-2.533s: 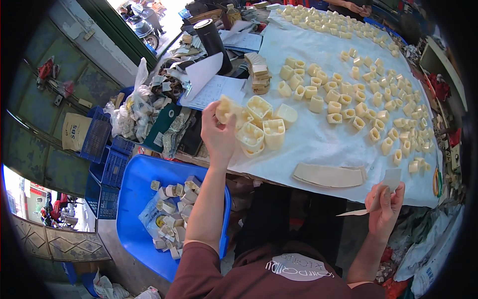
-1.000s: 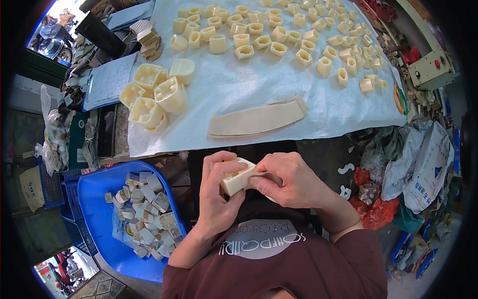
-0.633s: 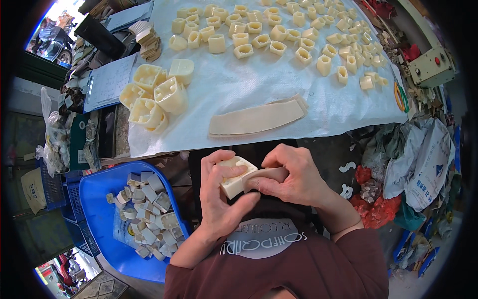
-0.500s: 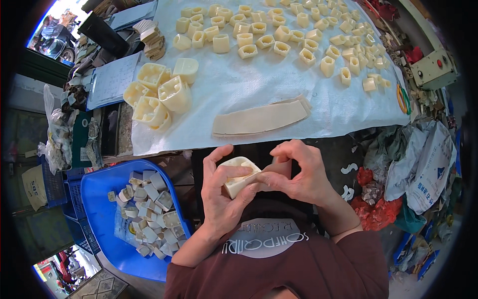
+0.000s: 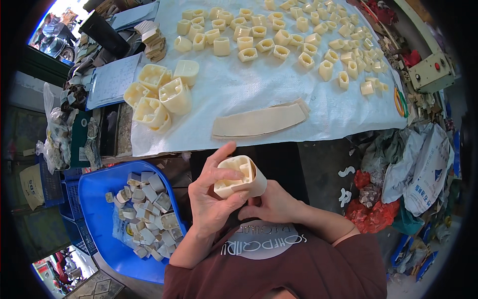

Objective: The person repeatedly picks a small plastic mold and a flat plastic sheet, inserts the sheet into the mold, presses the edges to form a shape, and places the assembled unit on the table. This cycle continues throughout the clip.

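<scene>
A cream hollow square block [image 5: 240, 177] with rounded corners sits in front of my chest, its open side facing up. My left hand [image 5: 211, 199] grips it from the left, thumb and fingers wrapped around its wall. My right hand [image 5: 271, 204] supports it from below and behind, fingers curled under it. On the white sheet [image 5: 239, 94] ahead lies a stack of long cream strips [image 5: 259, 120]. A cluster of larger cream blocks [image 5: 159, 94] stands at the sheet's left end.
Several small cream blocks [image 5: 279, 35] are spread over the far part of the sheet. A blue tub [image 5: 104, 244] with cream pieces [image 5: 144, 214] stands at my lower left. Bags and red scraps [image 5: 398, 184] lie to the right. A clipboard [image 5: 113, 79] lies at the left.
Earlier my left hand reached to the blocks on the sheet. Both hands then came together at my chest and turned a cream block so its open side faces up.
</scene>
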### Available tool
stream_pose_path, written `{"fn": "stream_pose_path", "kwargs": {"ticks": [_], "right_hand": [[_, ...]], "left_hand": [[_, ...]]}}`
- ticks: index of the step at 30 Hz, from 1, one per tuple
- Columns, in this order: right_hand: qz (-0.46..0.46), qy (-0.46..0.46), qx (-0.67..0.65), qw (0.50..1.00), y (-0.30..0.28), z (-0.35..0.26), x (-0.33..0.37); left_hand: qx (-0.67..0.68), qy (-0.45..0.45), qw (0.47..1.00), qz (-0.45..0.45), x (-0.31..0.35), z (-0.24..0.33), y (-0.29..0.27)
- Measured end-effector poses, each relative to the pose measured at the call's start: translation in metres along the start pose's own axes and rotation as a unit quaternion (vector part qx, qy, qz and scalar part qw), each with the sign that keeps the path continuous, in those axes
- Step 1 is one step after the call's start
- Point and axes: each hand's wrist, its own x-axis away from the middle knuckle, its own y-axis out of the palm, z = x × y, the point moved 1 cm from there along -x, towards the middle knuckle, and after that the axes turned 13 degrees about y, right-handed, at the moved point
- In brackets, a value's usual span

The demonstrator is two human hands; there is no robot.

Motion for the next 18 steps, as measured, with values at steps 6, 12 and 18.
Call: {"fn": "stream_pose_path", "kwargs": {"ticks": [6, 12, 18], "right_hand": [[-0.022, -0.15, -0.459, 0.875, 0.005, 0.008, -0.015], [0.036, -0.099, -0.528, 0.843, -0.012, 0.003, -0.008], [0.024, -0.075, -0.52, 0.851, -0.011, 0.001, -0.01]], "left_hand": [[0.024, -0.001, 1.0, -0.014, 0.003, -0.003, -0.006], [0.053, 0.016, 0.998, -0.039, 0.006, -0.009, -0.015], [0.088, 0.016, 0.994, -0.069, 0.008, -0.011, -0.018]]}}
